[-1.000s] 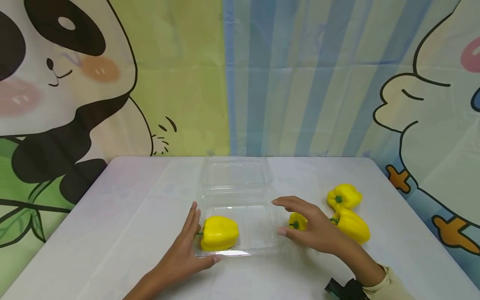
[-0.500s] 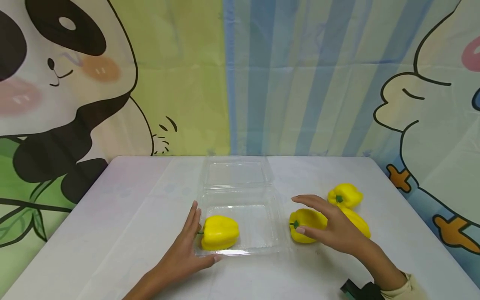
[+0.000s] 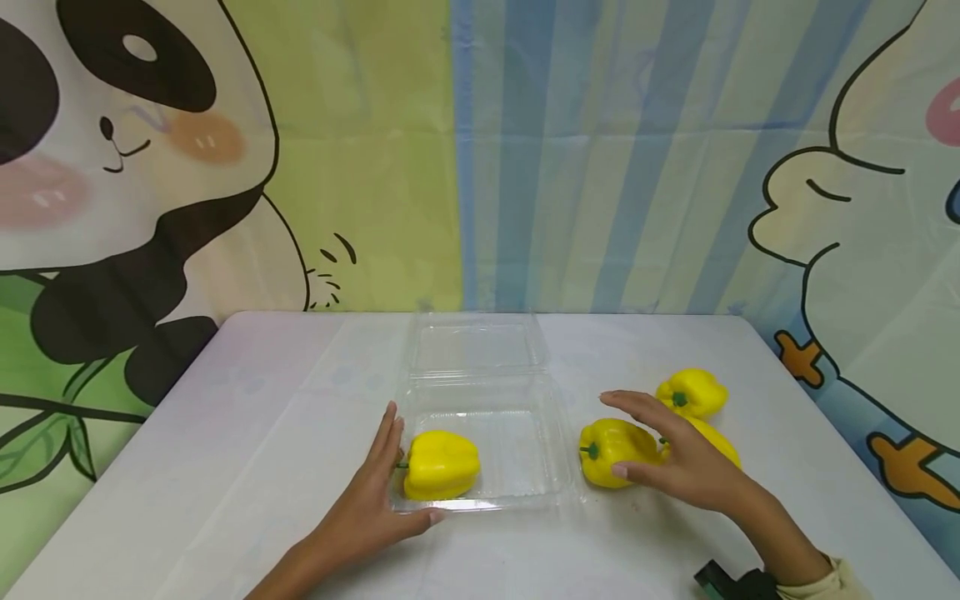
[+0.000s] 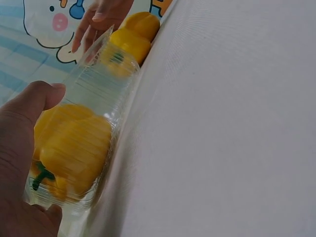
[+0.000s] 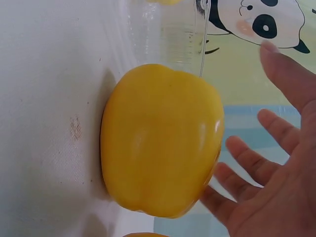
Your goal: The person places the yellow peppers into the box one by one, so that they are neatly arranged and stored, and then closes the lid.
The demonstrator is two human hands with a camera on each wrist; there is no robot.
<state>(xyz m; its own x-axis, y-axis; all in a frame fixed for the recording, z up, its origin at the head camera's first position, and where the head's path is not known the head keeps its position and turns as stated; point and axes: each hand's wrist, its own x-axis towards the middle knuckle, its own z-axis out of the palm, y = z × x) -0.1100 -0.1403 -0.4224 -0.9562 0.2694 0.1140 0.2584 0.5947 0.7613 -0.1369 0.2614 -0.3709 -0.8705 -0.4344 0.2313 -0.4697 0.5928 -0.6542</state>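
At the left, nothing shifts: the left hand [image 3: 375, 492] keeps its straight fingers along the left side of the clear container [image 3: 521, 458], its thumb by the near edge, steadying rather than gripping it, by the look of things. Inside, at the near left, the first pepper [image 3: 441, 465] lies on its side just as it did a second ago, with bare space to its right. The hinged lid [image 3: 480, 346] lies back, open, on the counter [image 3: 262, 433].

The change is further right. The right hand has drawn away from the container's edge, baring most of the near pepper [image 3: 611, 446], which lies just outside the container. The hand [image 3: 686, 467] holds nothing, thumb and fingers spread wide about that pepper; whether any finger touches it cannot be told. So the work, as I judge it, now centres on this second pepper, not yet gripped. Beyond it, the partly hidden pepper [image 3: 718, 442] and the far pepper [image 3: 693, 392] lie untouched.
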